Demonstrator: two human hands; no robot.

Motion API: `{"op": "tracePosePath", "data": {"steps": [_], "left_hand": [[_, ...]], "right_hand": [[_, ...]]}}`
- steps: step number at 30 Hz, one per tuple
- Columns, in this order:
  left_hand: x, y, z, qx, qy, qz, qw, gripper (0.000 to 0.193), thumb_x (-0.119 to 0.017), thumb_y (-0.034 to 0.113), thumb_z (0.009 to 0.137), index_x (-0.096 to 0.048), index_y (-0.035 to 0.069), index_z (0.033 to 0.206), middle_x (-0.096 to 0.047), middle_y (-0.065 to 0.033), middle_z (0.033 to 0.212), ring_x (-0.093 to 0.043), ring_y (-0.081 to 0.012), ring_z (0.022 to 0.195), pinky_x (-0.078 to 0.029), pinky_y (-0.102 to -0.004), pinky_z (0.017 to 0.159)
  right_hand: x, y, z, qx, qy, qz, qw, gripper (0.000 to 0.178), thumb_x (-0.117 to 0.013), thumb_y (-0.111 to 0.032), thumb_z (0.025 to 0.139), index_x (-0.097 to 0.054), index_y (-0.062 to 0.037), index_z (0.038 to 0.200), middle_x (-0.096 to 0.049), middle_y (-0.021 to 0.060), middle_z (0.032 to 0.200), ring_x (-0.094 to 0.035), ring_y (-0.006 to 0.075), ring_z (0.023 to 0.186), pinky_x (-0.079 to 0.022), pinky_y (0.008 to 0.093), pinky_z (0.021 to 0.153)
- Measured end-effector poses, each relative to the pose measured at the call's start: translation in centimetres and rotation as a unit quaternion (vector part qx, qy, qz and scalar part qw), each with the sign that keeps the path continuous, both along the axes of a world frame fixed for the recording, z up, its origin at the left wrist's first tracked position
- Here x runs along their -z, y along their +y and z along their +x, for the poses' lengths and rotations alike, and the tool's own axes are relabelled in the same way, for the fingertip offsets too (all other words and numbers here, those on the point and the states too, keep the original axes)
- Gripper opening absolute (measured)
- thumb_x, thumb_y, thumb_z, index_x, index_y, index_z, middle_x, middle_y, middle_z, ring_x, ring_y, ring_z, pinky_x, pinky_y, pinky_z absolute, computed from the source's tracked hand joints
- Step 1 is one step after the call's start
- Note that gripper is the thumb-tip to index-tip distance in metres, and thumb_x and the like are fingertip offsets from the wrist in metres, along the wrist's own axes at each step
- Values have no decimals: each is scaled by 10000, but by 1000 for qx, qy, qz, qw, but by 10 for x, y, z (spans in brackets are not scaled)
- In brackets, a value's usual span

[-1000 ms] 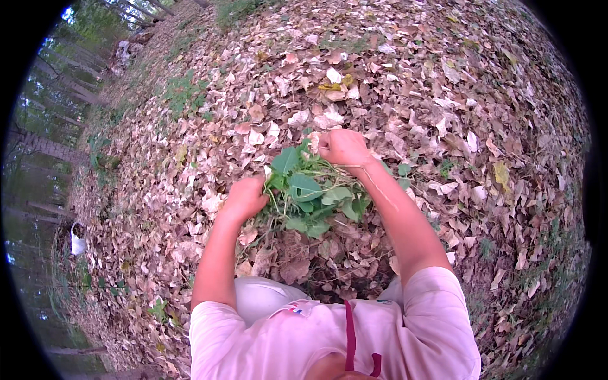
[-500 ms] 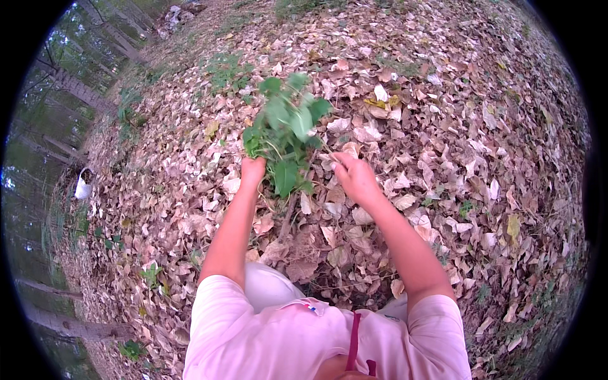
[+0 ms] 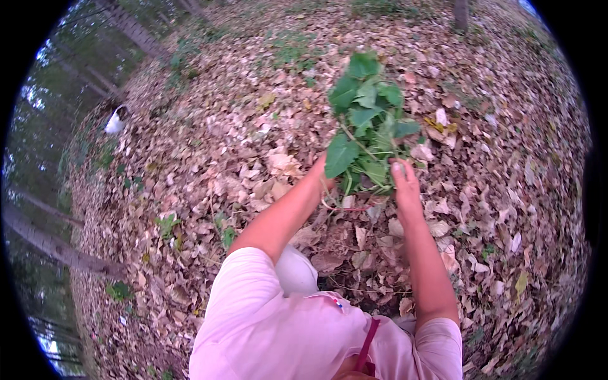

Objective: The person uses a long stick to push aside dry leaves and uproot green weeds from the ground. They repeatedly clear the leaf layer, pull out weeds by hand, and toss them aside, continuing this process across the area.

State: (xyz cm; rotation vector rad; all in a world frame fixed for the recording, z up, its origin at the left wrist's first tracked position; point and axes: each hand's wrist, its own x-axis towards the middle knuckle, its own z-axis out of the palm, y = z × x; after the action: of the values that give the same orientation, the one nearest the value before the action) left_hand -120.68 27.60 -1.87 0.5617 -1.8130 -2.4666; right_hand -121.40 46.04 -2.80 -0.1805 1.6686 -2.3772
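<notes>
A bunch of leafy green plants with broad leaves and thin stems is held up in front of me, above the leaf litter. My left hand grips it from the lower left, its fingers mostly hidden behind a large leaf. At the lower right side of the bunch, my right hand is closed on it with the thumb uppermost. A few thin stems, one reddish, trail below the bunch between my wrists.
Dry brown leaves cover the ground. A white bag or bucket with a handle stands at the far left. Tree trunks rise on the left, and another trunk stands at the far right. Small green plants grow through the litter.
Both hands and the bunch have shifted right in the picture as the view turned left. My right hand, earlier just beside the bunch at a thin stem, is now against it.
</notes>
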Motion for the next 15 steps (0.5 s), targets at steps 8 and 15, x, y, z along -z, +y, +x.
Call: {"op": "tracePosePath", "data": {"steps": [8,15], "left_hand": [[11,16,-5,-72,88,-197,974,314,-563,168,829,-518,68,1123,-584,-109,994,-597,-180,788,-500,-330,625],[-32,-25,7,179,-81,37,980,794,-578,567,741,-273,143,1340,-375,-146,1307,-435,-322,1139,-341,-541,917]], "right_hand": [[-19,2,-2,102,-82,-145,981,345,-668,-137,782,-544,30,1058,-603,78,939,-563,138,826,-446,250,749],[-8,9,-11,185,176,198,946,222,-625,-126,796,-605,-6,982,-599,89,911,-547,168,823,-424,262,727]]}}
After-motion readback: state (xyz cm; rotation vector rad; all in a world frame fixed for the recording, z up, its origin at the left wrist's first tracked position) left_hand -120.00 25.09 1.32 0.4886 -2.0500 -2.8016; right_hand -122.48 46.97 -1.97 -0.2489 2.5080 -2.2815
